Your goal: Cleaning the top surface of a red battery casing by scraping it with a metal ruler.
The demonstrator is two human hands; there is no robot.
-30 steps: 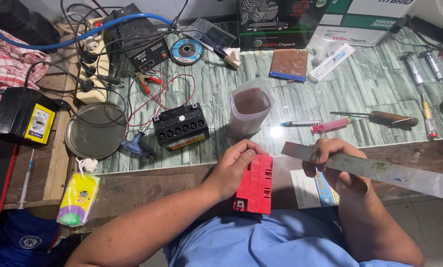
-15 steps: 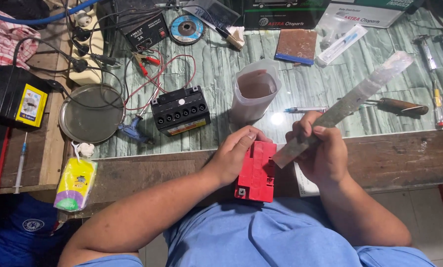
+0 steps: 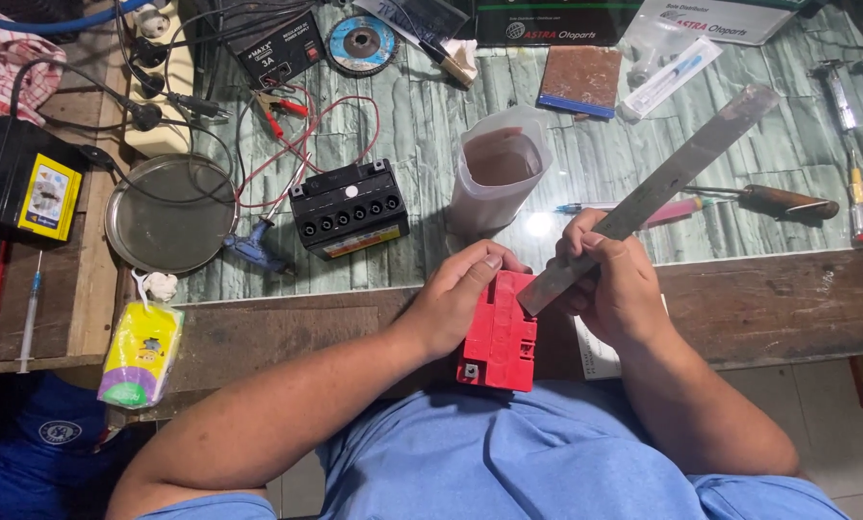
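My left hand [image 3: 460, 299] has its fingers wrapped over the top of the small red plastic battery case [image 3: 501, 332], gripping it against the near edge of the wooden worktop [image 3: 768, 299]. My right hand [image 3: 614, 289] is clenched around the lower end of a long flat steel ruler [image 3: 662, 188], whose tip touches the case's upper right corner while the rest slants up to the right. Just beyond stand a translucent plastic jug [image 3: 499, 173] and a black battery [image 3: 347, 207].
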